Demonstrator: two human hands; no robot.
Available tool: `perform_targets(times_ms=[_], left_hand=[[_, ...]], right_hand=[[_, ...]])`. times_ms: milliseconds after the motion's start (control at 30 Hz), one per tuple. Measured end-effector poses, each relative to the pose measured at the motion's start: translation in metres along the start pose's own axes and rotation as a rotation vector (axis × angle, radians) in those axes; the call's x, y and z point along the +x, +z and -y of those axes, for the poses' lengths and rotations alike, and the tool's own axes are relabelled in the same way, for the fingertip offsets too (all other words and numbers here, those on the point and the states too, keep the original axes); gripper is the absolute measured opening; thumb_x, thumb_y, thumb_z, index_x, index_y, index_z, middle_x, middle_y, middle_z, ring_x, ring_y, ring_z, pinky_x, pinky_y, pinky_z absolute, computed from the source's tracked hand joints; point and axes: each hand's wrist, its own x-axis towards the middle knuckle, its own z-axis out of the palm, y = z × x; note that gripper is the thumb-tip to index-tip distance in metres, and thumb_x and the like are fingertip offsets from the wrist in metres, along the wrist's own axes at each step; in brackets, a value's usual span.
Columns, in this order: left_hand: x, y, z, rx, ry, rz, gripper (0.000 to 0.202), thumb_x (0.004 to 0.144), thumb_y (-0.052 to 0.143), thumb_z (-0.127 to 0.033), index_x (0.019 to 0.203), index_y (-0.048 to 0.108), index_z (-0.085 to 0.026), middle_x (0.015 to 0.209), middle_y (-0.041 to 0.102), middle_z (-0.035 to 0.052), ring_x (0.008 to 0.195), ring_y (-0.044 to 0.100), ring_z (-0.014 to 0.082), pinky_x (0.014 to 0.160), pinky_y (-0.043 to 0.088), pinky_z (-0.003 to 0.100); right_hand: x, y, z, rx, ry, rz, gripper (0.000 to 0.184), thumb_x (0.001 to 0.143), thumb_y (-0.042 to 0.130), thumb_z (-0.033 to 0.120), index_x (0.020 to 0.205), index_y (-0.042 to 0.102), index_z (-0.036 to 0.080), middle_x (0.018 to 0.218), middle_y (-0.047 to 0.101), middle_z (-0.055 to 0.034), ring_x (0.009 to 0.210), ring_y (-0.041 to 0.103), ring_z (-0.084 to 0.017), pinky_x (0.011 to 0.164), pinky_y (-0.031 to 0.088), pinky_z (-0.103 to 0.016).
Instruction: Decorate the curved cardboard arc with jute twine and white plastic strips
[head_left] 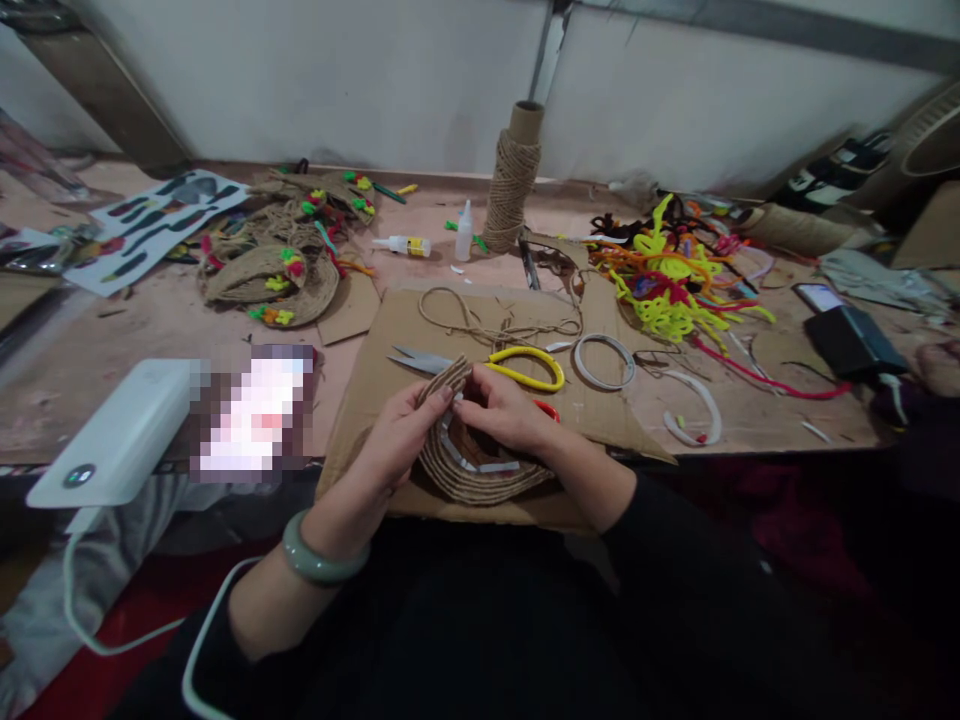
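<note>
Both my hands grip a curved band wrapped in brown jute cord (465,478), held over a sheet of cardboard (375,350). My left hand (397,430), with a green bangle at the wrist, closes its fingers on the band's upper left end. My right hand (506,410) pinches the same end from the right. The band's inner white strip shows below my right hand. Yellow-handled scissors (525,368) lie on the cardboard just behind my fingers, beside loose jute cord (480,322).
A jute spool (512,185) and two glue bottles (463,232) stand at the back. Finished jute pieces (270,265) lie back left, coloured pipe cleaners (667,280) back right. White rings (604,360), a white power bank (120,435), a phone and a black box (851,338) lie around.
</note>
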Motion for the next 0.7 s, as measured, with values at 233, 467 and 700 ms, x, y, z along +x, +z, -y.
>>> perform_targets(times_ms=[233, 467, 700], left_hand=[[-0.0004, 0.0039, -0.0037, 0.003, -0.001, -0.033, 0.036, 0.068, 0.076, -0.037, 0.094, 0.067, -0.013, 0.077, 0.069, 0.0032, 0.066, 0.062, 0.0126, 0.063, 0.049, 0.024], [-0.0031, 0.0049, -0.0069, 0.019, 0.015, 0.001, 0.034, 0.066, 0.076, -0.033, 0.092, 0.067, -0.014, 0.075, 0.07, 0.0028, 0.067, 0.064, 0.0152, 0.064, 0.051, 0.026], [-0.004, 0.0048, -0.0043, 0.109, 0.049, -0.024, 0.029, 0.066, 0.075, -0.024, 0.091, 0.067, -0.013, 0.078, 0.071, 0.0038, 0.069, 0.065, 0.0162, 0.067, 0.052, 0.027]], right_hand=[[-0.0012, 0.0021, 0.0043, 0.027, 0.03, -0.011, 0.02, 0.075, 0.058, 0.025, 0.092, 0.05, 0.019, 0.083, 0.054, -0.0002, 0.077, 0.052, -0.014, 0.073, 0.045, -0.03], [0.0005, 0.0013, -0.003, 0.161, 0.034, -0.182, 0.023, 0.075, 0.057, 0.03, 0.093, 0.048, 0.019, 0.087, 0.056, -0.0007, 0.08, 0.054, -0.014, 0.076, 0.044, -0.03], [0.0001, 0.0031, -0.0043, 0.152, 0.045, -0.167, 0.025, 0.074, 0.059, 0.031, 0.093, 0.047, 0.02, 0.086, 0.057, -0.0001, 0.079, 0.054, -0.014, 0.076, 0.045, -0.03]])
